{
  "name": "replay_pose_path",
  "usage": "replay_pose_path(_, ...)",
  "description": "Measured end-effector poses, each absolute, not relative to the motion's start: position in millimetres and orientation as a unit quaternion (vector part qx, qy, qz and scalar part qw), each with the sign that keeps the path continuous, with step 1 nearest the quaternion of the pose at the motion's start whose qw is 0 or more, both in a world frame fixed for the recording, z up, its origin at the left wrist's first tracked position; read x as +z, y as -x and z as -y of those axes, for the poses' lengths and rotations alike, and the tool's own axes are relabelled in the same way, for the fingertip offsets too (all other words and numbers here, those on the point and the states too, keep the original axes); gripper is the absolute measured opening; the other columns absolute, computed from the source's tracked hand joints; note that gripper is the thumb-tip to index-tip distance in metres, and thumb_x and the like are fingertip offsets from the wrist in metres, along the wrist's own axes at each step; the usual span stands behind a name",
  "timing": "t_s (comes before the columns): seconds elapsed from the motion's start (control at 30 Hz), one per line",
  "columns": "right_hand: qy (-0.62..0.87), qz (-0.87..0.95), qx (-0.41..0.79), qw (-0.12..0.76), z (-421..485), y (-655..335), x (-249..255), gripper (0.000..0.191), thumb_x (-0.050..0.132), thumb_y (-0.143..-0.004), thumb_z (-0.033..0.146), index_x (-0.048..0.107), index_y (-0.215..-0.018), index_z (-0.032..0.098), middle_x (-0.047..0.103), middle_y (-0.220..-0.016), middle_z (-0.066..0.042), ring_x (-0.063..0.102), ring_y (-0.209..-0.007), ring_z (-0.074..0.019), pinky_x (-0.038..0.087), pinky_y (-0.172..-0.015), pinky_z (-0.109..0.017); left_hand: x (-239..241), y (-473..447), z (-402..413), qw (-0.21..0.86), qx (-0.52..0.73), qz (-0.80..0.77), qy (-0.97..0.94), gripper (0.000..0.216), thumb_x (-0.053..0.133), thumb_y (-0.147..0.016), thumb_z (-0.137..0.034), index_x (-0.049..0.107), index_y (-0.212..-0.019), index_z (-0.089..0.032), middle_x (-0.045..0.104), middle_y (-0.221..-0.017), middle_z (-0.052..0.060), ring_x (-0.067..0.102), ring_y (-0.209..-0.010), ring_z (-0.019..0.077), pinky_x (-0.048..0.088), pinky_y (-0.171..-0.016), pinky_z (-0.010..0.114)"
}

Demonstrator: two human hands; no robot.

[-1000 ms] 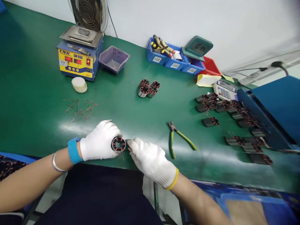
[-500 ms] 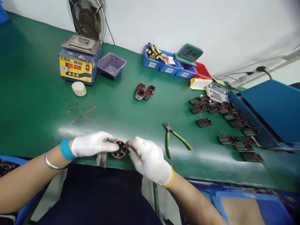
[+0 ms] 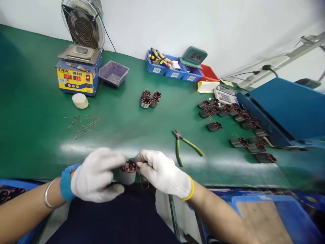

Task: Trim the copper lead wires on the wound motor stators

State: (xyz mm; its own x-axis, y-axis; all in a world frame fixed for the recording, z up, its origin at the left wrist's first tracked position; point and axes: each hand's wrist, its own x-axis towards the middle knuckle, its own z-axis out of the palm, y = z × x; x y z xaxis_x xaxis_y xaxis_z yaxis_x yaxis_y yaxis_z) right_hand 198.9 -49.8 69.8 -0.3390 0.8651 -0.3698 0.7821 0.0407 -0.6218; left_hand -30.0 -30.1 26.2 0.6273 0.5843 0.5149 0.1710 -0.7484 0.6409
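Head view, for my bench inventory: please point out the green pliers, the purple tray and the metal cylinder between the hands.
Green pliers (image 3: 178, 135): head view, pivot joint.
Purple tray (image 3: 117, 68): head view, inner back wall.
Metal cylinder (image 3: 128, 176): head view, outer side.

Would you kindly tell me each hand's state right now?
Left hand: open, blurred, beside the wound stator.
Right hand: closed, pinching at the wound stator's edge, copper wire hanging there.

The gloves (image 3: 165, 174) are knitted cloth, the cylinder (image 3: 127, 177) smooth metal — the tabletop (image 3: 152, 130) glossy.
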Motion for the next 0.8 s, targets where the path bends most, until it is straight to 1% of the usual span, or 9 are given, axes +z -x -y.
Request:
replay_pose_path(0.07,0.583,0.739,0.33,0.065,52.9,-196.6,74.4,0.015,0.051,-0.086,0.022,0.065,-0.092,0.021,0.066,-0.082,-0.002,0.058,-0.074,-0.0154,0.033,-0.061,-0.025,30.9,27.9,23.5,0.47,0.358,-0.341,-0.731,0.03,0.055,-0.086,-0.043,0.053,-0.109,-0.023,0.065,-0.108,0.011,0.066,-0.093,0.0255,0.055,-0.084,0.044)
replay_pose_path(0.13,0.59,0.748,0.297,0.059,55.5,-193.4,78.6,0.018,0.051,-0.086,0.022,0.065,-0.096,0.022,0.067,-0.087,-0.003,0.059,-0.079,-0.0172,0.033,-0.063,-0.026,34.6,22.4,17.9,0.691,0.201,-0.374,-0.585,0.044,0.045,-0.088,-0.054,0.052,-0.112,-0.019,0.067,-0.097,0.012,0.069,-0.075,0.0254,0.057,-0.066,0.041)
replay_pose_path(0.23,0.604,0.754,0.258,0.021,57.8,-189.6,81.5,0.02,0.049,-0.088,0.024,0.065,-0.101,0.024,0.068,-0.091,-0.003,0.061,-0.081,-0.019,0.031,-0.063,-0.027,38.9,13.7,17.4,0.807,0.038,-0.326,-0.492,0.049,0.054,-0.083,-0.053,0.051,-0.115,-0.016,0.066,-0.077,0.006,0.063,-0.051,0.0185,0.049,-0.045,0.028)
replay_pose_path(0.33,0.642,0.738,0.208,-0.011,55.6,-188.9,79.6,0.021,0.048,-0.089,0.026,0.064,-0.103,0.023,0.068,-0.094,-0.004,0.061,-0.083,-0.0214,0.03,-0.061,-0.028,41.5,10.9,26.3,0.75,0.186,-0.374,-0.514,0.052,0.07,-0.075,-0.035,0.048,-0.12,-0.02,0.066,-0.096,0.006,0.066,-0.073,0.0179,0.054,-0.061,0.028)
replay_pose_path(0.43,0.651,0.716,0.251,0.014,49.4,-190.9,76.9,0.018,0.049,-0.088,0.023,0.064,-0.099,0.023,0.068,-0.091,-0.003,0.061,-0.081,-0.0191,0.03,-0.06,-0.026,42.5,12.4,35.5,0.696,0.334,-0.359,-0.525,0.018,0.07,-0.077,-0.028,0.055,-0.079,-0.017,0.059,-0.121,0.01,0.061,-0.108,0.0245,0.051,-0.091,0.037)
replay_pose_path(0.5,0.627,0.713,0.313,0.036,46.4,-191.6,78.0,0.016,0.05,-0.087,0.021,0.063,-0.095,0.023,0.068,-0.085,-0.001,0.061,-0.076,-0.0163,0.031,-0.059,-0.024,42.6,11.6,37.5,0.663,0.393,-0.356,-0.528,0.029,0.066,-0.078,-0.025,0.043,-0.062,-0.017,0.058,-0.121,0.01,0.059,-0.112,0.0255,0.049,-0.096,0.039)
replay_pose_path(0.6,0.606,0.729,0.317,0.036,47.1,-189.5,84.1,0.012,0.052,-0.086,0.022,0.063,-0.09,0.022,0.068,-0.083,-0.001,0.061,-0.076,-0.0171,0.035,-0.061,-0.025,40.5,6.0,33.3,0.654,0.345,-0.335,-0.583,0.018,0.067,-0.071,-0.021,0.051,-0.078,-0.019,0.063,-0.107,0.006,0.064,-0.094,0.0211,0.054,-0.084,0.037)
replay_pose_path(0.67,0.612,0.744,0.267,0.016,49.4,-186.8,86.7,0.011,0.053,-0.085,0.023,0.062,-0.091,0.022,0.068,-0.088,-0.003,0.062,-0.08,-0.0204,0.037,-0.063,-0.027,36.6,1.8,28.5,0.626,0.234,-0.326,-0.669,0.028,0.065,-0.069,-0.019,0.055,-0.095,-0.02,0.065,-0.096,0.002,0.064,-0.082,0.0186,0.054,-0.075,0.033)
replay_pose_path(0.8,0.623,0.716,0.308,0.066,49.4,-185.7,72.9,0.012,0.051,-0.085,0.023,0.061,-0.09,0.021,0.068,-0.085,-0.005,0.063,-0.077,-0.0205,0.041,-0.063,-0.028,25.5,-1.3,23.1,0.304,0.187,-0.369,-0.858,0.024,0.058,-0.079,-0.019,0.058,-0.102,-0.018,0.066,-0.099,0.007,0.062,-0.09,0.0239,0.048,-0.079,0.038)
